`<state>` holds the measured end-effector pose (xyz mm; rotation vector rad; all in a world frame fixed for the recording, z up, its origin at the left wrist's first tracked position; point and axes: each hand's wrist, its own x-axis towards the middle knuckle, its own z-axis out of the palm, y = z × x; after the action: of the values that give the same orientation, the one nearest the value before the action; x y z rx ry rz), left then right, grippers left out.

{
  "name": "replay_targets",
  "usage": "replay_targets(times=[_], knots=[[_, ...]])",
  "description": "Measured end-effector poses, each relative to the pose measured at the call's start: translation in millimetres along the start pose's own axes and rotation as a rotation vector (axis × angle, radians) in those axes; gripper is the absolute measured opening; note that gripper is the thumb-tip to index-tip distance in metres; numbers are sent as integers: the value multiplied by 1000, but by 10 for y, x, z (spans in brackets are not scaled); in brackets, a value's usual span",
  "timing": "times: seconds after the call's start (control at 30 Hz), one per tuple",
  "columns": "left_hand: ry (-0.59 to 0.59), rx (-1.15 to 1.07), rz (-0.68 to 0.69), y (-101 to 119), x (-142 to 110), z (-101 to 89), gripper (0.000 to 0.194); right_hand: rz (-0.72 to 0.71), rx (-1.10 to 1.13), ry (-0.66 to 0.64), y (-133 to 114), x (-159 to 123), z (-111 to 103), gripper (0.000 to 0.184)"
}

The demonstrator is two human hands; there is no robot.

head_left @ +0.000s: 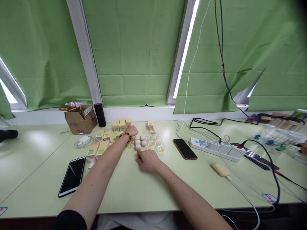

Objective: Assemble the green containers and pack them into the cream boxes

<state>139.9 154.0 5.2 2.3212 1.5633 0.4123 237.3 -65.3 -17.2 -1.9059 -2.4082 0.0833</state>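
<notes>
My left hand, with a beaded bracelet at its wrist, reaches to the far side of the table beside a row of small cream boxes. Its fingers are curled, and whatever they may hold is hidden. Closer to me, my right hand rests with bent fingers just below several pale pink cylinders; the inside of this hand does not show. Right of the cylinders sit several clear plastic cups with yellow marks inside. Behind them stands a single cream box with its flap open.
More opened cream boxes lie left of my left forearm, by a tablet-like phone. A cardboard box, black cylinder and coiled charger stand farther back. Rightward are a phone, power strip and loose cables.
</notes>
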Motion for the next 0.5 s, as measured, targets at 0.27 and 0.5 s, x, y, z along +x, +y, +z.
replay_targets(times=[0.27,0.5], knots=[[76,177,286,23,-976,-218,40,-10,-3,-1,-15,0,-20,22],[260,312,430,-342,-1738,-428,29,-11,-1,14,-28,-1,-23,19]])
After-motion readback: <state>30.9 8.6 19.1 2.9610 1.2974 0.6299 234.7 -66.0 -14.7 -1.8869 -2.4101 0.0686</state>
